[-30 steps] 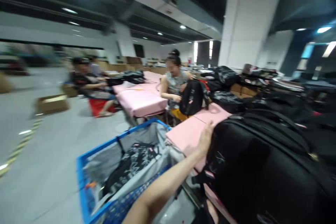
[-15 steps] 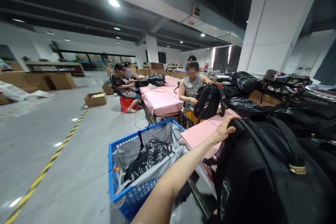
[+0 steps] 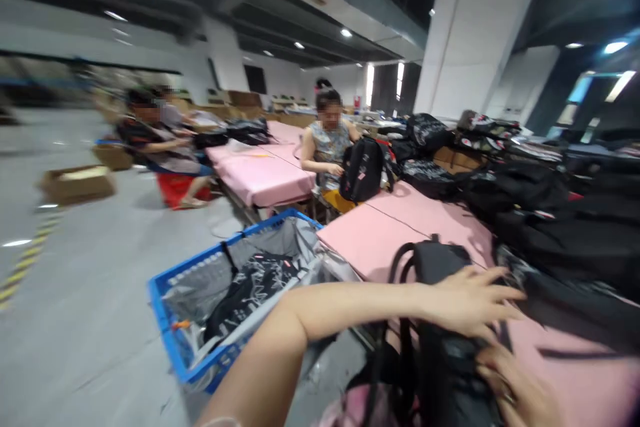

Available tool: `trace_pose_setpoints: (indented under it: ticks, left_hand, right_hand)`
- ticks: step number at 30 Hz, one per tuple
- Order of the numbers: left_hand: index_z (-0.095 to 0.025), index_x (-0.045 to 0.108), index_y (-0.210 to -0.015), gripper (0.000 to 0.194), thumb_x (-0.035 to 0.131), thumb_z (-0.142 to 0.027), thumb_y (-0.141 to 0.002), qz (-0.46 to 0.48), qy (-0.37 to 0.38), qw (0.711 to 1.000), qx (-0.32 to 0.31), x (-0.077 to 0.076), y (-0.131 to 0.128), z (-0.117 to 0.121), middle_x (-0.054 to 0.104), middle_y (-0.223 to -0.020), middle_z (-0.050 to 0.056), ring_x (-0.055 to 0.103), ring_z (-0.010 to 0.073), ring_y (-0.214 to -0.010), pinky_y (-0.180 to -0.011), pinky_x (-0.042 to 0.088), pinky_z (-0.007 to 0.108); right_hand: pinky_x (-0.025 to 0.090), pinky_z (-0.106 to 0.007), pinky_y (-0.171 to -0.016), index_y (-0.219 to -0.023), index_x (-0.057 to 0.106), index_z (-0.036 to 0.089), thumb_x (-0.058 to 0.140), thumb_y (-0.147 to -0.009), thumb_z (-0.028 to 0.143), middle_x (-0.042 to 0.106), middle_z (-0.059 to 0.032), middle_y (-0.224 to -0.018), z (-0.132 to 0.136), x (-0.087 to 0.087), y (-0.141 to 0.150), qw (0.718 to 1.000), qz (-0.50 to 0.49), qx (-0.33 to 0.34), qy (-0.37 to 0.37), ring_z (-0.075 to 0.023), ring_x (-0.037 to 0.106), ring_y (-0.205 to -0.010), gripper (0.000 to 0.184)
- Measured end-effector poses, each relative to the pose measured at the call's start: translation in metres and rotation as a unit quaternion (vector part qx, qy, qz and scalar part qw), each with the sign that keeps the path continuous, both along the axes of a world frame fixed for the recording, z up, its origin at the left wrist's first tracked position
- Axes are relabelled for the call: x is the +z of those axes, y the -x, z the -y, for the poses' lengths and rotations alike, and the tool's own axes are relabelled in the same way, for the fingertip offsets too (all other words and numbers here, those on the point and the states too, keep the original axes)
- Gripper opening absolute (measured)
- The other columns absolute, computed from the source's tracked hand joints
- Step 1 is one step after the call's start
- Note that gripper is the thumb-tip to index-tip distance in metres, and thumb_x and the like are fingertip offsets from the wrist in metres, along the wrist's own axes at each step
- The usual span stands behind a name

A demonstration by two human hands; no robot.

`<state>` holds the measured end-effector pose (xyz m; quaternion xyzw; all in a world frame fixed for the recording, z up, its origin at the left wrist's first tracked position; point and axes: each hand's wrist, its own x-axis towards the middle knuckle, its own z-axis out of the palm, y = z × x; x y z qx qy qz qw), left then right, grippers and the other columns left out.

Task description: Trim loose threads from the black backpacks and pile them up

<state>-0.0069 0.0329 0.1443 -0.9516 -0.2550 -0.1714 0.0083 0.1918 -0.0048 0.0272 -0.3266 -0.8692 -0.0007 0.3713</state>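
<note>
A black backpack (image 3: 443, 263) stands at the near edge of the pink-covered table, its straps hanging toward me. My left hand (image 3: 473, 300) reaches across its top, palm down, with the fingers spread wide. Lower down, my right hand (image 3: 523, 387) is at the side of the backpack, fingers bent against the black fabric; motion blurs it somewhat. The lower part of the bag runs out of the picture. To the left, a blue plastic basket (image 3: 160, 307) lined with grey sheeting holds a black backpack with white line drawings (image 3: 255, 287).
Black backpacks (image 3: 565, 233) are heaped along the table's right side. Across the pink table (image 3: 410, 223), a seated person handles another black backpack (image 3: 364, 170). Two more people sit farther left near an open carton (image 3: 77, 187). A white pillar (image 3: 445, 47) rises behind.
My view has turned right. The large backpack at the right has shifted down and is now upright near me. My left hand has moved over its top, and my right hand has come into view.
</note>
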Motion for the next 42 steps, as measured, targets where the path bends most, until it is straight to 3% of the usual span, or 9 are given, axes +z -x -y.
trace_pose_setpoints:
  ticks: [3,6,18,21,24,27,32,36,42]
  left_hand:
    - [-0.017,0.040,-0.132,0.064,0.060,-0.038,-0.075,-0.092,0.153,0.984,-0.018,-0.045,-0.013,-0.006,0.026,-0.146,0.014,0.013,0.0404,-0.134,-0.098,0.025,0.063]
    - [-0.023,0.033,-0.136,0.075,0.064,-0.041,-0.071,-0.058,0.169,0.982,-0.057,-0.071,-0.020,-0.016,0.017,-0.149,0.013,-0.002,0.0406,-0.135,-0.099,0.015,0.068]
    - [-0.022,0.028,-0.134,0.094,0.078,-0.017,-0.056,-0.003,0.029,0.999,0.017,-0.088,-0.056,0.003,0.020,-0.148,0.015,0.007,0.0348,-0.136,-0.103,0.021,0.058]
    - [-0.018,0.035,-0.130,0.071,0.070,-0.021,-0.068,0.085,0.024,0.996,0.002,-0.087,-0.044,0.012,0.032,-0.142,0.016,0.019,0.0305,-0.134,-0.102,0.029,0.051]
    - [-0.018,0.056,-0.099,0.027,0.060,-0.035,-0.078,0.146,0.055,0.988,-0.011,-0.090,-0.033,0.040,0.062,-0.104,0.008,0.049,0.0237,-0.112,-0.097,0.036,0.044]
    - [-0.018,0.056,-0.083,0.037,0.062,-0.052,-0.070,0.122,0.078,0.989,-0.009,-0.100,-0.027,0.079,0.063,-0.084,0.004,0.055,0.0251,-0.100,-0.100,0.030,0.053]
    - [-0.016,0.055,-0.076,0.009,0.057,-0.024,-0.080,0.170,0.035,0.979,0.111,-0.124,-0.033,0.126,0.063,-0.083,0.005,0.052,0.0253,-0.107,-0.101,0.025,0.055]
    - [-0.019,0.055,-0.066,0.016,0.050,-0.013,-0.080,0.201,-0.005,0.971,0.132,-0.146,-0.039,0.138,0.063,-0.071,0.000,0.057,0.0214,-0.097,-0.096,0.028,0.052]
    - [-0.021,0.056,-0.062,0.023,0.048,-0.009,-0.079,0.220,-0.029,0.970,0.094,-0.158,-0.043,0.141,0.064,-0.067,-0.005,0.059,0.0171,-0.092,-0.095,0.025,0.048]
  right_hand:
    - [0.047,-0.022,-0.063,-0.089,0.054,0.020,0.039,-0.086,0.015,0.059,-0.0045,-0.080,0.020,0.006,-0.002,0.991,-0.008,0.054,0.122,-0.0137,0.060,-0.072,0.017]
    - [0.043,-0.022,-0.059,-0.085,0.054,0.019,0.043,-0.080,0.008,0.057,-0.0026,-0.078,0.034,0.015,-0.004,0.981,0.003,0.029,0.189,-0.0126,0.056,-0.067,0.016]
    - [0.041,-0.024,-0.062,-0.075,0.054,0.018,0.048,-0.077,0.007,0.054,-0.0008,-0.073,0.062,0.013,-0.013,0.949,-0.174,0.055,0.257,-0.0120,0.052,-0.066,0.012]
    - [0.043,-0.025,-0.066,-0.090,0.056,0.018,0.046,-0.077,0.005,0.057,-0.0053,-0.088,0.066,0.016,-0.030,0.962,-0.108,0.056,0.243,-0.0144,0.054,-0.078,0.021]
    - [0.043,-0.025,-0.066,-0.093,0.055,0.018,0.044,-0.075,0.004,0.056,-0.0068,-0.091,0.072,0.017,-0.043,0.971,-0.074,0.047,0.222,-0.0148,0.054,-0.081,0.025]
    - [0.042,-0.023,-0.063,-0.087,0.053,0.018,0.043,-0.075,0.003,0.056,-0.0059,-0.089,0.078,0.013,-0.047,0.974,-0.063,0.024,0.218,-0.0133,0.054,-0.078,0.022]
    - [0.037,-0.020,-0.054,-0.083,0.052,0.017,0.037,-0.078,0.000,0.059,-0.0035,-0.083,0.090,-0.006,-0.042,0.995,0.013,0.008,0.094,-0.0096,0.053,-0.067,0.023]
    - [0.034,-0.021,-0.052,-0.077,0.054,0.017,0.036,-0.085,0.004,0.062,-0.0023,-0.076,0.101,-0.023,-0.041,0.999,0.036,0.002,-0.009,-0.0084,0.050,-0.057,0.023]
    - [0.033,-0.023,-0.052,-0.073,0.058,0.017,0.040,-0.087,0.009,0.064,-0.0023,-0.075,0.109,-0.036,-0.048,0.998,0.051,-0.020,-0.038,-0.0081,0.049,-0.055,0.024]
